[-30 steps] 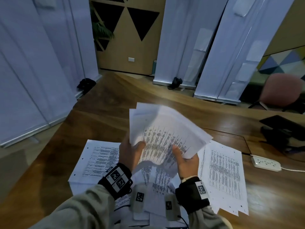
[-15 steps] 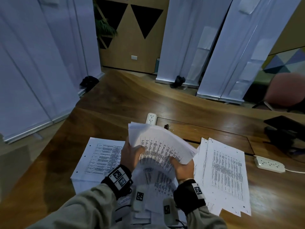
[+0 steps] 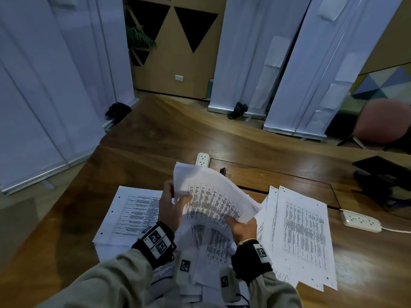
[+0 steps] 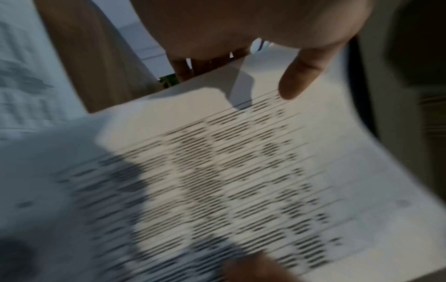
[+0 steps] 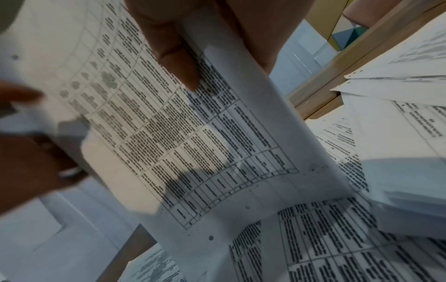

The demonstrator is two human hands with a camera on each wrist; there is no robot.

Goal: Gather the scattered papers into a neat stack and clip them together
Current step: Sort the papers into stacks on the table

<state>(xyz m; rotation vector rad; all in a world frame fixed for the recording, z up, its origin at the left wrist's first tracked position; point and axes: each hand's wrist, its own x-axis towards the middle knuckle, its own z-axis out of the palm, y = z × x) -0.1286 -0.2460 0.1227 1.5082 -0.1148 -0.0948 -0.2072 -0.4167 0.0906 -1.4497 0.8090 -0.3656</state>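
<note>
A bent bundle of printed sheets (image 3: 213,196) is held above the wooden table (image 3: 155,138). My left hand (image 3: 172,205) grips its left edge, thumb on top and fingers behind. My right hand (image 3: 241,226) pinches its near right corner. The left wrist view shows the bundle (image 4: 241,171) under my thumb (image 4: 296,80). In the right wrist view my thumb (image 5: 173,55) presses the printed bundle (image 5: 193,133). More loose papers lie on the table at the left (image 3: 131,210), at the right (image 3: 302,232) and below my hands (image 3: 213,245). A black binder clip (image 3: 223,171) sits beyond the bundle.
A white power strip (image 3: 202,159) lies just behind the papers, and another power strip (image 3: 361,221) with a cord at the right. A dark object (image 3: 384,178) sits on the table's far right. A pink chair (image 3: 384,123) and white banner stands (image 3: 251,54) stand beyond the table.
The bundle has come down and toward me, uncovering the power strip and the binder clip behind it. Both hands kept their hold on it.
</note>
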